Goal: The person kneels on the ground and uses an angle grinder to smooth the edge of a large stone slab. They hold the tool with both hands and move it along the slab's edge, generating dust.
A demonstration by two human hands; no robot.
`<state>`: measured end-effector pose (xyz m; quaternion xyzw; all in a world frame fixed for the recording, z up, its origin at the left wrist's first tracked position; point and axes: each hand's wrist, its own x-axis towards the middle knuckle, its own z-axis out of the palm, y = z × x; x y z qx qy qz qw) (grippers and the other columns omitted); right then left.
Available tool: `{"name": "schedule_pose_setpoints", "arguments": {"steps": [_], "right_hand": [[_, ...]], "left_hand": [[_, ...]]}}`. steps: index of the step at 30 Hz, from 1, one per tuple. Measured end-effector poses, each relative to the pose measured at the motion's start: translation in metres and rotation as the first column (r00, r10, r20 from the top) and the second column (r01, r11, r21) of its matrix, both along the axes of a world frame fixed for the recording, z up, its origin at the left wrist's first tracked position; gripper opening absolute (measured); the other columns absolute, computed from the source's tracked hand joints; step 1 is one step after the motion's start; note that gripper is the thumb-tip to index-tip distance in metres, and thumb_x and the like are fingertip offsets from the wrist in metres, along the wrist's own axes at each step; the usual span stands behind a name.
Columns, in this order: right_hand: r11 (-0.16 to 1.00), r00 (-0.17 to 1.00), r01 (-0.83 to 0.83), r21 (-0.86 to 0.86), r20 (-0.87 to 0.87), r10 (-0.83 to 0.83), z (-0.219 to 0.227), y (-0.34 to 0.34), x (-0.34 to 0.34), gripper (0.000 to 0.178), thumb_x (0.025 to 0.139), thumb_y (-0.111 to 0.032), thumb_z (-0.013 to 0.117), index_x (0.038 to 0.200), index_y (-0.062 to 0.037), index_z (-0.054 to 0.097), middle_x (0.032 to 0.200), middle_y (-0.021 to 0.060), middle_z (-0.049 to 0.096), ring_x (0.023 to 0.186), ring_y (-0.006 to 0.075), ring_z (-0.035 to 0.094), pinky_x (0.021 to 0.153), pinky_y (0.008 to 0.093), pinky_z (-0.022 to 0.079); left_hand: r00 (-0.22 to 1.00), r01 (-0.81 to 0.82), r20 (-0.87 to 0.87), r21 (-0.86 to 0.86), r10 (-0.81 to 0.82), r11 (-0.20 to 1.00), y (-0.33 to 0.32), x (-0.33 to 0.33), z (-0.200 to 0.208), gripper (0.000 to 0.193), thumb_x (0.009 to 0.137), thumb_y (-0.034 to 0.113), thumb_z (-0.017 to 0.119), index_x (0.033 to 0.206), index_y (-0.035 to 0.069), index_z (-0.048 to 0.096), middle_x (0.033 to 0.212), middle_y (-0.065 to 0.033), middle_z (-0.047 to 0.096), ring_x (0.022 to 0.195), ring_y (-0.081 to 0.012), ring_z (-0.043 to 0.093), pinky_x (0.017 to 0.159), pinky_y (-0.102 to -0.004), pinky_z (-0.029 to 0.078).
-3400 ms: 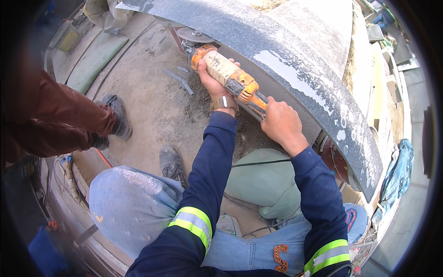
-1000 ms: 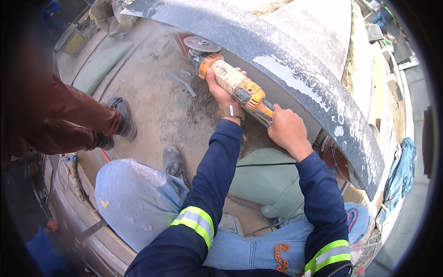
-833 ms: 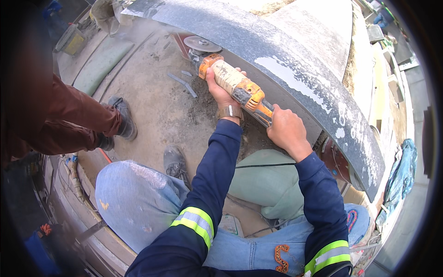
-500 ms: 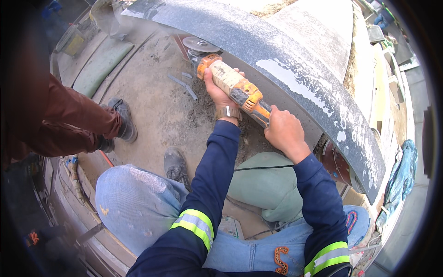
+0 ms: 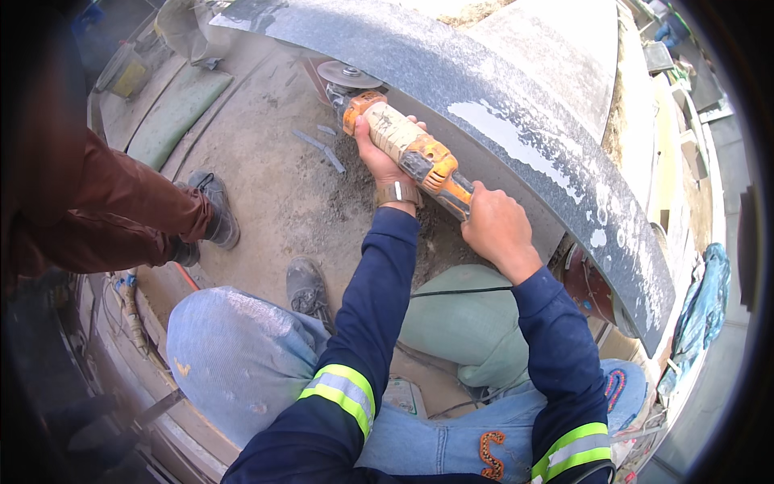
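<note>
Both my hands are wrapped round an orange and black angle grinder (image 5: 395,137) with pale tape about its body. My left hand (image 5: 376,153) grips the taped middle from below, close to the head. Round the rear handle closes my right hand (image 5: 504,230); a black cord runs out beneath it. The grinder's flat disc (image 5: 349,74) meets the lower edge of a long curved grey stone slab (image 5: 451,81) at its far left part. Pale dust hazes the air there. White patches mark the slab's top, and the disc's exact contact is partly hidden.
At left stands another person in brown trousers (image 5: 137,202) and dark shoes. Thin grey offcuts (image 5: 318,149) lie on the dusty ground (image 5: 266,153). A green sack (image 5: 468,323) rests between my legs, another green sack (image 5: 177,117) and a bucket (image 5: 125,71) farther left. Blue plastic (image 5: 701,298) lies at right.
The grinder's head and disc have shifted very slightly toward the far left along the slab. Both hands keep their grip.
</note>
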<state>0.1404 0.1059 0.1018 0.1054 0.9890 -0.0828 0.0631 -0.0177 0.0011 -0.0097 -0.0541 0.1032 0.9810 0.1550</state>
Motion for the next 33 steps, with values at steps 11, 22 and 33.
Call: {"name": "schedule_pose_setpoints", "arguments": {"steps": [11, 22, 33], "right_hand": [[1.000, 1.000, 0.011, -0.004, 0.000, -0.011, 0.005, 0.003, 0.010, 0.019, 0.079, -0.006, 0.064, 0.096, 0.0004, 0.062, 0.082, 0.0234, 0.071, 0.078, 0.0419, 0.071, 0.071, 0.0503, 0.058], [1.000, 1.000, 0.007, 0.004, 0.015, -0.007, 0.006, 0.005, 0.016, 0.019, 0.079, -0.006, 0.064, 0.096, 0.0007, 0.062, 0.082, 0.0238, 0.071, 0.078, 0.0423, 0.071, 0.070, 0.0508, 0.058], [1.000, 1.000, 0.010, -0.010, 0.011, -0.010, 0.008, 0.006, 0.021, 0.020, 0.078, -0.006, 0.065, 0.097, 0.0011, 0.062, 0.081, 0.0237, 0.071, 0.077, 0.0425, 0.071, 0.070, 0.0512, 0.058]], "left_hand": [[0.997, -0.040, 0.067, -0.055, 0.043, 0.998, 0.005, 0.015, 0.017, 0.072, 0.091, 0.073, 0.048, 0.114, 0.005, 0.054, 0.087, -0.0183, 0.065, 0.074, -0.0334, 0.069, 0.057, -0.0456, 0.058], [0.998, -0.024, 0.062, -0.038, 0.026, 0.999, 0.005, 0.020, 0.013, 0.072, 0.091, 0.073, 0.049, 0.117, 0.005, 0.054, 0.090, -0.0176, 0.065, 0.078, -0.0337, 0.069, 0.062, -0.0468, 0.059], [0.999, -0.014, 0.040, -0.025, 0.015, 1.000, 0.004, 0.025, 0.013, 0.070, 0.091, 0.070, 0.052, 0.121, 0.007, 0.052, 0.092, -0.0178, 0.065, 0.080, -0.0331, 0.070, 0.063, -0.0472, 0.060]]}}
